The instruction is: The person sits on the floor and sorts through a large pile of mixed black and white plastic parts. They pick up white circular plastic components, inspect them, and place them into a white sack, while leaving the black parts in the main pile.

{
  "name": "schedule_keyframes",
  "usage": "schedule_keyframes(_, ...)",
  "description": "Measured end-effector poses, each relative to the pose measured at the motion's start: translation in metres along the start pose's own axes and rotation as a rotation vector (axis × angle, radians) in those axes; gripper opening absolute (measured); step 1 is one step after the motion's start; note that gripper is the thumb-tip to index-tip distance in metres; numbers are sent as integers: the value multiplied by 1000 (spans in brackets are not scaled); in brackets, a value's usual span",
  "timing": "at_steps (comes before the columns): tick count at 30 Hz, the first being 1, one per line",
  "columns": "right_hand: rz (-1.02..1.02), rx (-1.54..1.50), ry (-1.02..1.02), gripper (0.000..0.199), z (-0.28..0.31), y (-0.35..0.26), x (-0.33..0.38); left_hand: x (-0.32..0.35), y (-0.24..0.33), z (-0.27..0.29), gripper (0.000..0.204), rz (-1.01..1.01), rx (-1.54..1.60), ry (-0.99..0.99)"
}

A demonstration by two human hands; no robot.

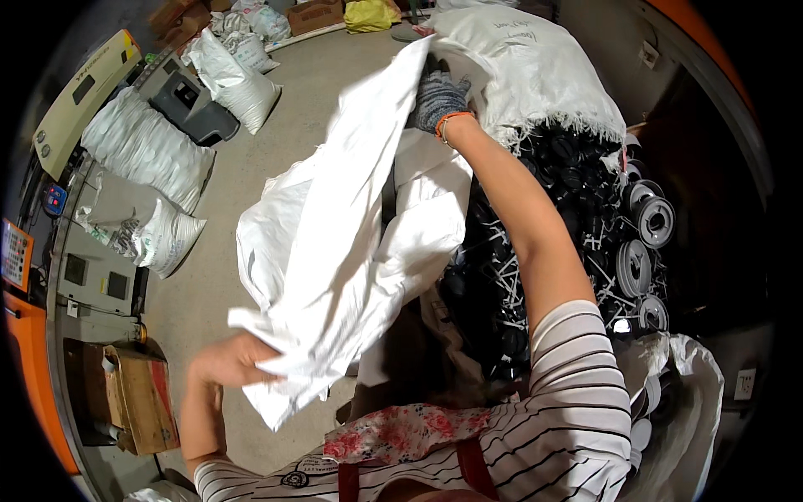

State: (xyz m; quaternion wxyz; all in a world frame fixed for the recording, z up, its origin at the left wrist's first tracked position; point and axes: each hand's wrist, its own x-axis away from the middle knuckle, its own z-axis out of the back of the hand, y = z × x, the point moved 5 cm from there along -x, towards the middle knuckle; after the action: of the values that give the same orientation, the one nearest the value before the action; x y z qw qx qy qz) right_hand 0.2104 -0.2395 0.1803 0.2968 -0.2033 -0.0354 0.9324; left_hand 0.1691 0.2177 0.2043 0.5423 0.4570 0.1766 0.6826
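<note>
A large white woven sack (351, 226) hangs loosely in front of me, creased and partly folded. My left hand (234, 360), bare, is closed on its lower left edge. At the far end my right hand (439, 94), in a grey knit glove with dark fingertips, grips the sack's upper edge. Part of those fingers is hidden behind the cloth. An orange band (452, 119) circles that wrist. Right of the sack lies a big pile of black plastic parts (569, 176), mixed with thin pale sticks. Under the sack, a dark gap shows between its folds.
A full white sack (535, 58) with frayed edges leans over the pile's far end. Grey spool-like discs (652, 222) lie along its right. Filled sacks (146, 151) and a machine (88, 100) stand left, above a cardboard box (138, 402). An open sack (686, 402) sits at lower right.
</note>
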Motion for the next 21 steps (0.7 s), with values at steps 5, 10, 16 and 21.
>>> schedule_keyframes(5,248,-29,-355,74,-102,-18,-11,39,-32,-10,14,-120,65,-55)
schedule_keyframes(10,274,-22,-441,54,-199,30,-8,75,-95,30,15,13,494,615)
schedule_keyframes(16,225,-302,-441,48,-74,61,-63,156,-197,134,22,775,-462,976)
schedule_keyframes(21,664,120,-284,44,-51,91,-72,-49,21,166,56,-238,-575,1227)
